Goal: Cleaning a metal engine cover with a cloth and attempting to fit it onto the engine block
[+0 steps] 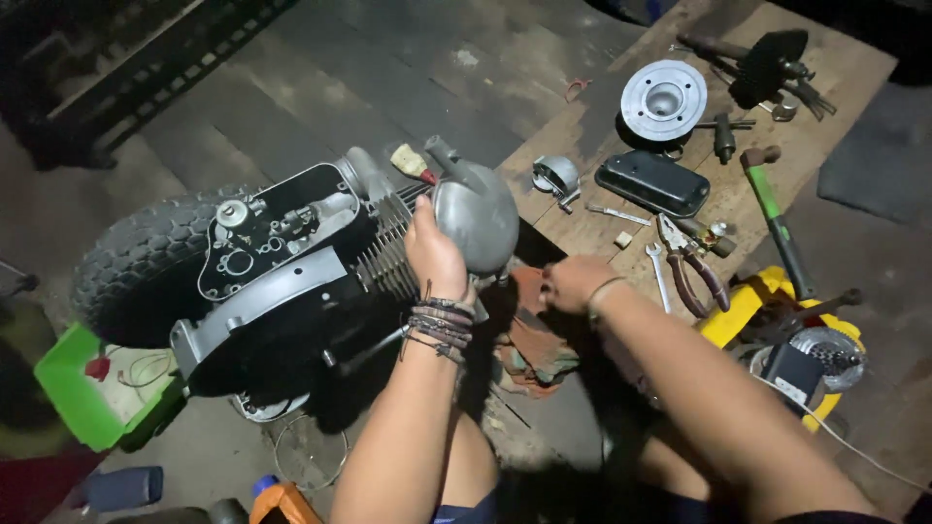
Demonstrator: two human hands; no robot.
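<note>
The tyre (146, 262) fades into shadow at left, its lower half hidden by the engine (291, 262). Against the engine's fins, at centre, the left hand (434, 254) grasps a grey metal cover (476, 212), hiding its near edge. The right hand (573, 281) is clenched on a red rag (529, 335); what lies beneath is too dark to tell. Pliers (691, 264) lie on the counter (835, 87) to the right.

The left hand (434, 254) covers the near side of the grey metal cover (476, 212), so its grip there is hidden. The right hand (573, 281) is motion-blurred, and its fingers sink into shadow over the red rag (532, 340); whether they touch it cannot be told. Both forearms are cut off by the bottom edge. The engine (291, 272) is lost in darkness underneath.
</note>
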